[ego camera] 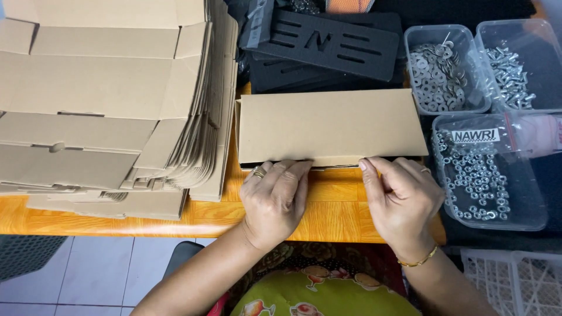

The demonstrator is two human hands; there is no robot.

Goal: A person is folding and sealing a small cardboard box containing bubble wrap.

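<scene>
**Fingers at the near edge of a shut carton**

Carton (331,130) lies flat on the orange wooden table (328,210), long side toward the person, between a tall stack of unfolded box blanks (105,99) on the left and three clear tubs on the right; black foam inserts (328,44) sit just behind it.

Left hand (275,199): palm down, fingers close together and pressed flat along the near edge; a ring shows on one finger. Right hand (401,199): thumb and forefinger pinch the same edge further right, remaining fingers curled under; a thin bracelet at the wrist. Whether a tuck flap sits under the fingertips cannot be told; the edge there is in shadow.

Judgement on handling: the near lip looks slightly raised, a dark gap beneath it; even pressure from both hands along the whole edge would seat it squarely; pressing one end only risks skewing the lid or creasing the thin board; keeping the carton against the table steadies it.

Appearance of carton: plain brown corrugated board, shallow, rectangular, top face smooth and unprinted, corners crisp, left end showing a folded side wall.

Tubs: washers (439,73) in the rear left one; bolts (512,73) in the rear right; nuts (477,181) in the nearest, partly covered by a small clear bag (533,133).
</scene>
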